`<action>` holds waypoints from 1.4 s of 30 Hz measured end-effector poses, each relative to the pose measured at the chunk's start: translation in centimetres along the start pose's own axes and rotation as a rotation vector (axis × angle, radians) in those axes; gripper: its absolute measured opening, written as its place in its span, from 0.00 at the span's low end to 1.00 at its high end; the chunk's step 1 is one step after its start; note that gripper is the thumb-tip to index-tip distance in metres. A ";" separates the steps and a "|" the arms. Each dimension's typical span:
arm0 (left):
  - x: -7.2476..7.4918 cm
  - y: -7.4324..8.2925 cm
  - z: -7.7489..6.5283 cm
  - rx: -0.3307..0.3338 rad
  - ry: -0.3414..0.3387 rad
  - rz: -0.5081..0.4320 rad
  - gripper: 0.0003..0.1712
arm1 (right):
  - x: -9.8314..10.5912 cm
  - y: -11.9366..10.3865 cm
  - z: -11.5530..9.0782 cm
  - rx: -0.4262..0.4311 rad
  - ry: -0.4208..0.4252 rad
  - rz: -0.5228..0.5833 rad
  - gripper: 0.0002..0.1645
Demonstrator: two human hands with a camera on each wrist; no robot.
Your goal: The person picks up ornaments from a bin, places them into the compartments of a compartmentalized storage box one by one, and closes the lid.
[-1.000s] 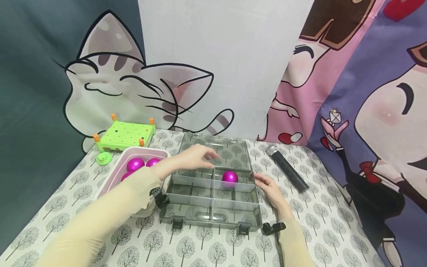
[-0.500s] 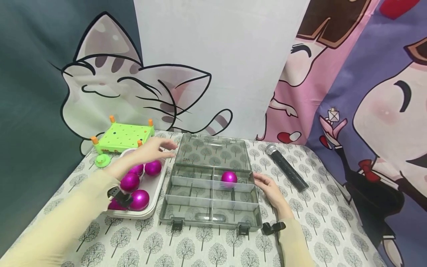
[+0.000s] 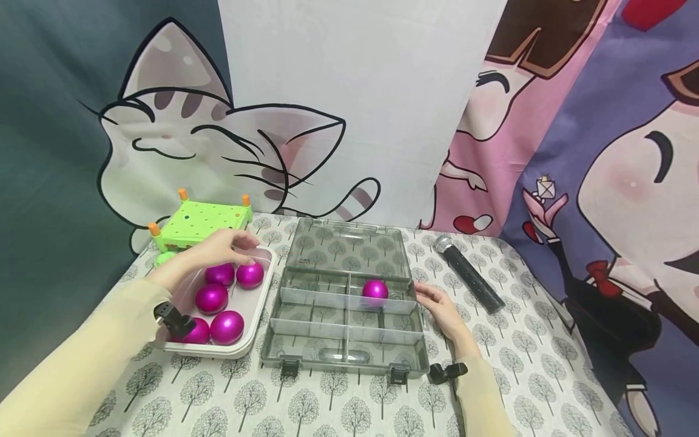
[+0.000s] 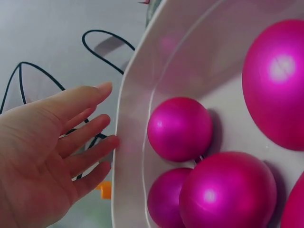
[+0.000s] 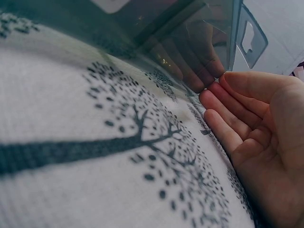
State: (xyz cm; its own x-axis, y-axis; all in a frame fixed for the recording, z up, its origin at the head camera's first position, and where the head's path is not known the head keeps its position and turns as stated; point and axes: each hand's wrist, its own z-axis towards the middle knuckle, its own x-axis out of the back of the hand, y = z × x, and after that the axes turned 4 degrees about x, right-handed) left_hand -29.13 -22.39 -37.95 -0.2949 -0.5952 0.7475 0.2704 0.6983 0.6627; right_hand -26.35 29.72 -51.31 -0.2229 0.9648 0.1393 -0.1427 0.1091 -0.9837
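Over the back of a white tub (image 3: 252, 331) hangs my left hand (image 3: 221, 249), fingers spread and nothing held. Several shiny magenta balls (image 3: 227, 328) lie in the tub; the nearest to my fingertips is the back right ball (image 3: 250, 275). In the left wrist view the left hand (image 4: 61, 147) has its palm showing beside the tub's rim (image 4: 124, 118). A grey see-through compartment box (image 3: 344, 346) lies with its lid laid back, one magenta ball (image 3: 375, 292) in its back right compartment. My right hand (image 3: 441, 309) touches the box's right side with extended fingertips (image 5: 216, 80).
Behind the tub stands a green toy table (image 3: 204, 221) with orange legs, and a green toy duck (image 3: 164, 258) is partly hidden by my left arm. A black microphone (image 3: 471, 276) lies right of the box. A tree-patterned cloth (image 3: 306, 406) covers the table.
My left hand has moved left from above the box to over the tub, uncovering the box's left compartments. The right hand stays at the box's side. The ball in the box has stayed put.
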 end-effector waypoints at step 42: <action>-1.0 -0.8 0.3 0.039 -0.195 0.227 0.35 | 0.0 -0.2 -0.1 -0.002 -0.003 0.013 0.28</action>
State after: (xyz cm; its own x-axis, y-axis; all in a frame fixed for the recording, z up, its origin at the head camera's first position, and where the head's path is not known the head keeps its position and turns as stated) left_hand -29.36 -22.21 -39.21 -0.4021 -0.3371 0.8513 0.3156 0.8218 0.4745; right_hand -26.26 29.70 -51.13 -0.2277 0.9654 0.1269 -0.1374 0.0972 -0.9857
